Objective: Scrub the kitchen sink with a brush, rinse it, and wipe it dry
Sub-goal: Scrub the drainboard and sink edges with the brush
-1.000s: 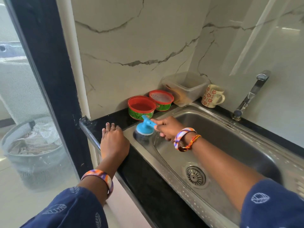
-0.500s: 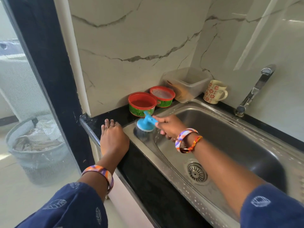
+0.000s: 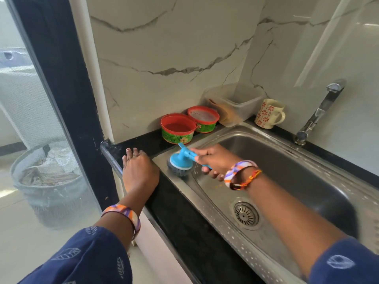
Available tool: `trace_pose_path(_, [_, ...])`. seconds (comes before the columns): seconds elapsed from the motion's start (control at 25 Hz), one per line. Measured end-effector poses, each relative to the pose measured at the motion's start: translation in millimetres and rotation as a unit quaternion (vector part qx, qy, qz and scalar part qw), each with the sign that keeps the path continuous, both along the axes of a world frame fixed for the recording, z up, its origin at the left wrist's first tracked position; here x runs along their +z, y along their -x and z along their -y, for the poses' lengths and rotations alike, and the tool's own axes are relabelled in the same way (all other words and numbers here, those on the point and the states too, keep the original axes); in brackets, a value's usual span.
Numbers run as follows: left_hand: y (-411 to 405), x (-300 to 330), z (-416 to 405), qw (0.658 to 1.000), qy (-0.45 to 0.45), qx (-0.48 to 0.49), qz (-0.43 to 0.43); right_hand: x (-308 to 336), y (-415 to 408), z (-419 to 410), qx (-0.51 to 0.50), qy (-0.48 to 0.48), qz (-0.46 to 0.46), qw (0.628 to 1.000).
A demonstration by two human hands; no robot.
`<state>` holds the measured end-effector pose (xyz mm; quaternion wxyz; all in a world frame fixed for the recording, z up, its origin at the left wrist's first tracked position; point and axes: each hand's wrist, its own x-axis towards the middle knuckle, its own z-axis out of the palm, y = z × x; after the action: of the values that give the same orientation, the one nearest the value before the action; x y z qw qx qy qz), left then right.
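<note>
A steel sink (image 3: pixel 287 167) is set into a black counter, with a round drain (image 3: pixel 245 215) in its basin. My right hand (image 3: pixel 213 160) grips the handle of a blue brush (image 3: pixel 181 160), whose dark bristles press on the sink's flat rim at the near left corner. My left hand (image 3: pixel 140 169) lies flat, palm down, on the black counter edge just left of the brush and holds nothing. A chrome tap (image 3: pixel 320 111) stands at the back right with no water running.
Two red-rimmed green tubs (image 3: pixel 178 129) stand behind the brush against the marble wall. A clear plastic box (image 3: pixel 235 103) and a flowered mug (image 3: pixel 268 113) sit farther back. Left of the black door frame, a bin (image 3: pixel 45 181) stands on the floor.
The brush has slid a short way along the sink's left rim toward me under my right hand. My left hand stays flat on the counter.
</note>
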<state>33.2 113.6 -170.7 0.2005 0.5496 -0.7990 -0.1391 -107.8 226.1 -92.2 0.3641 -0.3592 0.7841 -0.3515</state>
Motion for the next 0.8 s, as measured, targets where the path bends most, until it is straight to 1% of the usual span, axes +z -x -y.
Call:
trace_pose_path(0.08, [-0.9, -0.7, 0.6, 1.000, -0.013, 0.005, -0.011, 20.7, 13.1, -18.5, 0.078, -0.091, 0.021, 0.993])
trace_pose_path(0.12, [-1.3, -0.6, 0.4, 1.000, -0.017, 0.005, -0.019, 27.9, 20.4, -25.1, 0.100, -0.127, 0.021, 0.987])
trace_pose_path(0.16, [-1.2, -0.1, 0.2, 1.000, -0.019, 0.005, -0.023, 28.8, 25.8, -26.4, 0.109, -0.144, 0.018, 0.983])
trace_pose_path(0.24, [-1.5, 0.6, 1.1, 1.000, -0.018, 0.008, -0.018, 22.2, 20.0, -13.6, 0.084, -0.110, 0.018, 0.990])
trace_pose_path(0.36, [-0.8, 1.2, 0.8, 1.000, -0.023, 0.017, -0.010, 12.0, -4.8, 19.0, 0.045, -0.010, 0.008, 0.999])
trace_pose_path(0.44, [-0.6, 2.1, 1.1, 0.999, -0.029, 0.021, -0.005, 15.1, -21.6, 28.6, 0.061, 0.026, 0.009, 0.998])
trace_pose_path(0.52, [-0.8, 1.7, 2.6, 0.999, -0.025, 0.022, -0.003, 24.1, -28.0, 19.9, 0.101, 0.008, -0.020, 0.995])
trace_pose_path(0.6, [-1.6, 0.7, 3.4, 0.999, -0.027, 0.022, -0.015, 33.5, -16.7, -3.9, 0.149, -0.045, -0.071, 0.985])
trace_pose_path(0.68, [-1.4, -0.4, 3.8, 0.999, -0.031, 0.017, -0.021, 34.4, 1.0, -31.1, 0.179, -0.086, -0.090, 0.976])
trace_pose_path(0.72, [-1.3, -1.3, 4.7, 0.999, -0.031, 0.015, -0.015, 29.9, 2.9, -38.4, 0.170, -0.081, -0.085, 0.978])
trace_pose_path(0.76, [-0.8, -2.0, 5.5, 0.999, -0.030, 0.010, -0.002, 20.4, -0.1, -38.6, 0.150, -0.048, -0.079, 0.984])
trace_pose_path(0.8, [0.2, -2.0, 6.1, 0.999, -0.029, 0.003, 0.016, 8.2, -6.5, -33.0, 0.126, 0.004, -0.085, 0.988])
